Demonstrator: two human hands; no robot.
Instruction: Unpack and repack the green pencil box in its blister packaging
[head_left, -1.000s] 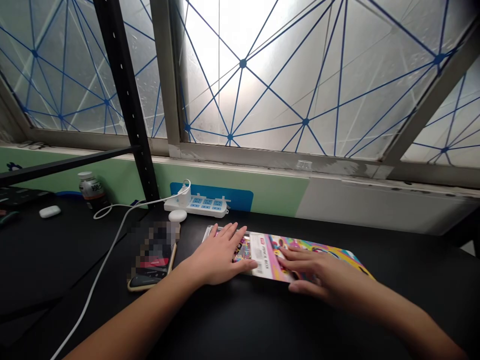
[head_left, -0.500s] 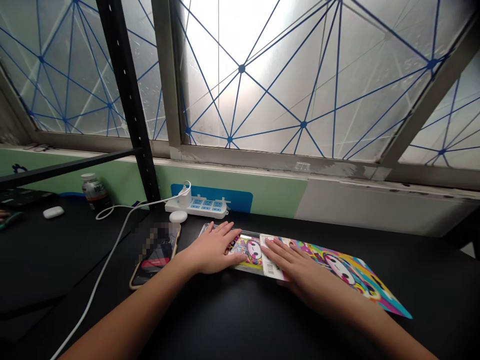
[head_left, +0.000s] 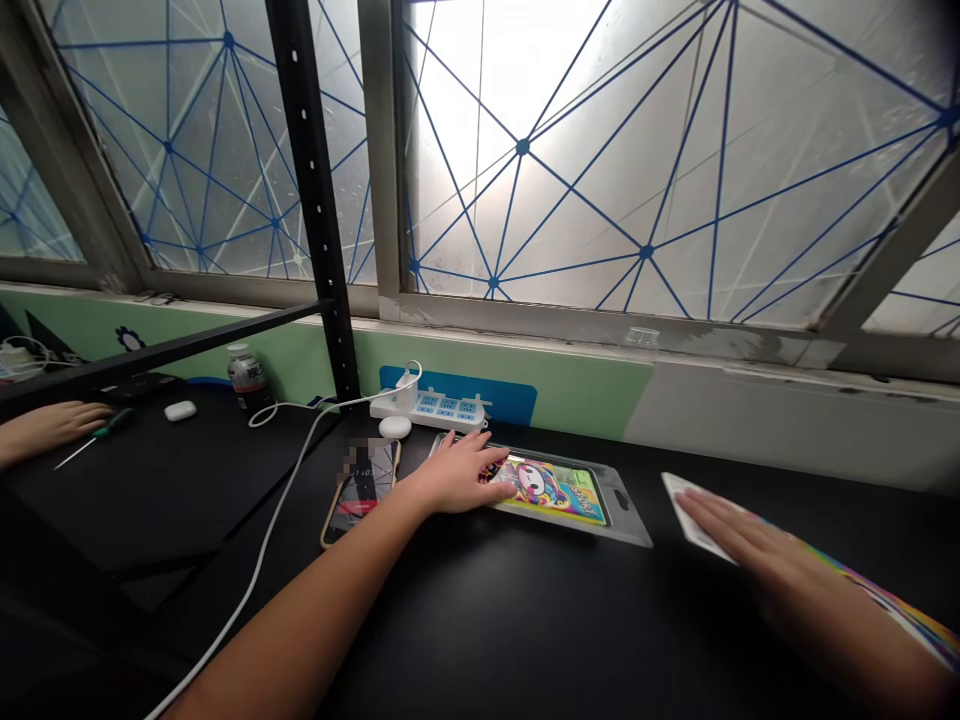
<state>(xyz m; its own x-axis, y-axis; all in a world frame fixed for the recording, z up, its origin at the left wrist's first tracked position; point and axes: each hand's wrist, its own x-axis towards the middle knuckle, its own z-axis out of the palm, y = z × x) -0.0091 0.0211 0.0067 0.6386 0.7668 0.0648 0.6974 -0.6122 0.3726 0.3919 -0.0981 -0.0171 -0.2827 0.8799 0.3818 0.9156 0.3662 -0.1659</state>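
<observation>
Fingers spread, my left hand (head_left: 465, 475) lies flat on the left part of a clear plastic blister pack (head_left: 628, 520) on the black table. Inside it shows a bright printed insert (head_left: 574, 492) with a white cartoon face, partly covered by that hand. Off to the right, my right hand (head_left: 780, 570) grips a colourful printed card (head_left: 694, 520) with a white end, fingers stretched over its top and thumb hidden beneath. The card is apart from the pack, and much of it is hidden behind the hand or out of view. The right hand is slightly blurred.
A phone (head_left: 364, 490) and a white earphone case (head_left: 395, 427) are left of the pack, near a power strip (head_left: 431, 408) with a white cable (head_left: 277, 510). Farther left are a bottle (head_left: 248, 378), another white case (head_left: 180, 410), and another person's hand (head_left: 64, 428) by a screwdriver (head_left: 105, 432).
My right hand has moved right with the printed card, off the plastic pack, uncovering the pack's right end. My left hand stays on the pack. The view has turned left, showing another person's hand.
</observation>
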